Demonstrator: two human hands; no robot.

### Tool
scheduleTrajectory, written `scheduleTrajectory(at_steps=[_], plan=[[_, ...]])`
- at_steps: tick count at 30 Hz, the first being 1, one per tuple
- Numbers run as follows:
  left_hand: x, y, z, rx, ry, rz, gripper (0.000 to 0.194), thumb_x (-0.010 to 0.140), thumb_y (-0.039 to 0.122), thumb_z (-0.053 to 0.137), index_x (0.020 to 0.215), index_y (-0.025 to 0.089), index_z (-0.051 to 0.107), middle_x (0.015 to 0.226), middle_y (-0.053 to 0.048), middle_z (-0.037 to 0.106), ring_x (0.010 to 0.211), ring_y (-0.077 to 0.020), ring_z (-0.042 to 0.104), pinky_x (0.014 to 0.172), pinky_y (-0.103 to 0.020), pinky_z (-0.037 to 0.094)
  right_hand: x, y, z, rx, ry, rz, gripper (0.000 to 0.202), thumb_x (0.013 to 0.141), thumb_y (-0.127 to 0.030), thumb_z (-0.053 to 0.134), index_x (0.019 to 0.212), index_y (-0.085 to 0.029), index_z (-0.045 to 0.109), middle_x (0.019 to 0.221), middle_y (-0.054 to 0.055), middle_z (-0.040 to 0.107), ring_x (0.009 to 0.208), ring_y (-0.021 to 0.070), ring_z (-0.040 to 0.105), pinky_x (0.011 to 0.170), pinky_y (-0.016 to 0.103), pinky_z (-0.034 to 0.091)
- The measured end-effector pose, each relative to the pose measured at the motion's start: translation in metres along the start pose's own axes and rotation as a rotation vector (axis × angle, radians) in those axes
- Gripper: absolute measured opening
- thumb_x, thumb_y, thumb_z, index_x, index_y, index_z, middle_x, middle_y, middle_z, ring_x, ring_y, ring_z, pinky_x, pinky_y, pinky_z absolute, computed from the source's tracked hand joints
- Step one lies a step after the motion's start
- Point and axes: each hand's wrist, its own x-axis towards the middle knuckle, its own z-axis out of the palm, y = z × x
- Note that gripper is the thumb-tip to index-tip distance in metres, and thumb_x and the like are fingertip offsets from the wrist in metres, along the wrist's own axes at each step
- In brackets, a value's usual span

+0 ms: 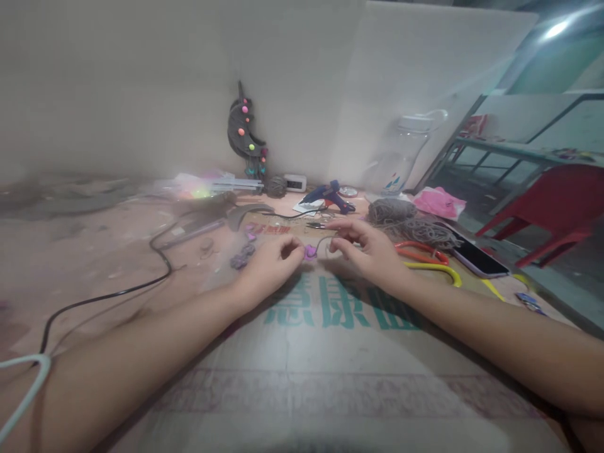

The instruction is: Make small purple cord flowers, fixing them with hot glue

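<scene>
Near the middle of the cardboard-covered table [283, 352], my left hand [278, 261] pinches a small purple piece [310, 252] between thumb and fingertips. A thin grey strand [321, 241] curves from that piece toward my right hand [365, 251]. The right thumb and index fingertips are close together around the strand's end, which is too small to make out clearly. Several grey and purple pieces [242, 257] lie left of my left hand. Pointed scissors or pliers [316, 225] lie just beyond the hands.
At the back are a blue glue gun [325, 195], grey yarn [391, 214] and a clear jug [401, 154]. A decorated grey moon [243, 129] hangs on the wall. A phone [479, 255] and yellow-handled item [436, 269] lie right. A black cable [117, 294] crosses the left side.
</scene>
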Motion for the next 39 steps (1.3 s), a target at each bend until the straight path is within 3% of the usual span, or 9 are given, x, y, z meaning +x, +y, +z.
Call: scheduleTrajectory(at_steps=[5, 7, 11, 13, 17, 24, 29, 33, 39], plan=[[0.002, -0.002, -0.001, 0.053, 0.109, 0.029, 0.022, 0.091, 0.033, 0.045, 0.084, 0.017, 0.059, 0.079, -0.002, 0.061, 0.077, -0.0177, 0.056, 0.069, -0.028, 0.04, -0.016, -0.004, -0.012, -0.144, -0.18, -0.285, 0.036, 0.086, -0.017, 0.05, 0.121, -0.019, 0.055, 0.079, 0.0, 0.066, 0.054, 0.0101, 0.05, 0.054, 0.025, 0.042], [0.002, -0.002, -0.002, 0.075, 0.122, 0.049, 0.023, 0.092, 0.033, 0.044, 0.086, 0.017, 0.059, 0.081, -0.003, 0.063, 0.078, -0.0183, 0.057, 0.07, -0.029, 0.041, -0.017, -0.006, -0.017, -0.203, -0.167, -0.391, 0.041, 0.085, -0.022, 0.053, 0.126, -0.022, 0.052, 0.091, 0.003, 0.066, 0.053, 0.01, 0.045, 0.054, 0.027, 0.041], [0.0, -0.002, -0.003, 0.172, 0.109, 0.132, 0.025, 0.093, 0.034, 0.044, 0.087, 0.017, 0.061, 0.085, -0.005, 0.065, 0.083, -0.0197, 0.057, 0.074, -0.03, 0.041, -0.009, -0.01, -0.022, -0.2, 0.136, -0.208, 0.028, 0.093, -0.033, 0.047, 0.118, -0.022, 0.056, 0.095, 0.007, 0.063, 0.072, 0.017, 0.055, 0.064, 0.031, 0.045], [-0.001, -0.002, -0.002, 0.223, 0.097, 0.166, 0.025, 0.094, 0.034, 0.044, 0.085, 0.018, 0.062, 0.084, -0.005, 0.066, 0.083, -0.0201, 0.058, 0.075, -0.031, 0.041, -0.004, -0.008, -0.019, -0.191, 0.181, -0.098, 0.023, 0.095, -0.032, 0.045, 0.106, -0.021, 0.062, 0.092, 0.007, 0.064, 0.082, 0.0195, 0.058, 0.069, 0.032, 0.045], [-0.002, -0.001, -0.001, 0.285, 0.086, 0.23, 0.024, 0.093, 0.032, 0.046, 0.083, 0.018, 0.062, 0.082, -0.004, 0.066, 0.081, -0.0202, 0.057, 0.075, -0.031, 0.04, 0.002, 0.001, -0.004, -0.181, 0.042, -0.005, 0.021, 0.092, -0.031, 0.051, 0.094, -0.019, 0.068, 0.086, 0.005, 0.068, 0.077, 0.0178, 0.059, 0.067, 0.029, 0.044], [-0.002, -0.001, 0.001, 0.268, 0.025, 0.252, 0.021, 0.091, 0.03, 0.049, 0.079, 0.018, 0.061, 0.078, -0.002, 0.065, 0.076, -0.018, 0.056, 0.071, -0.029, 0.039, 0.0, 0.006, 0.008, -0.144, -0.136, -0.019, 0.018, 0.087, -0.028, 0.058, 0.08, -0.018, 0.071, 0.074, 0.003, 0.065, 0.067, 0.0137, 0.055, 0.062, 0.026, 0.041], [-0.002, -0.001, 0.0, 0.132, -0.003, 0.169, 0.035, 0.096, 0.038, 0.039, 0.078, 0.017, 0.061, 0.074, -0.002, 0.062, 0.073, -0.0176, 0.056, 0.069, -0.029, 0.04, 0.0, 0.003, 0.007, -0.061, -0.089, 0.09, 0.019, 0.086, -0.03, 0.057, 0.076, -0.017, 0.066, 0.069, 0.001, 0.062, 0.062, 0.0126, 0.053, 0.059, 0.025, 0.04], [-0.002, -0.001, 0.0, -0.016, -0.084, 0.122, 0.031, 0.093, 0.041, 0.046, 0.095, 0.018, 0.066, 0.089, -0.004, 0.068, 0.08, -0.0184, 0.06, 0.071, -0.028, 0.043, -0.001, 0.002, 0.008, 0.07, -0.048, 0.205, 0.025, 0.086, -0.04, 0.057, 0.079, -0.018, 0.063, 0.061, -0.002, 0.056, 0.055, 0.0122, 0.049, 0.053, 0.025, 0.038], [0.0, 0.0, -0.001, -0.015, -0.07, 0.085, 0.028, 0.09, 0.039, 0.049, 0.083, 0.017, 0.064, 0.077, -0.002, 0.065, 0.071, -0.0163, 0.057, 0.066, -0.027, 0.041, 0.0, 0.006, 0.009, 0.011, -0.085, 0.114, 0.026, 0.088, -0.04, 0.056, 0.078, -0.018, 0.064, 0.069, 0.001, 0.061, 0.062, 0.0134, 0.054, 0.058, 0.026, 0.042]])
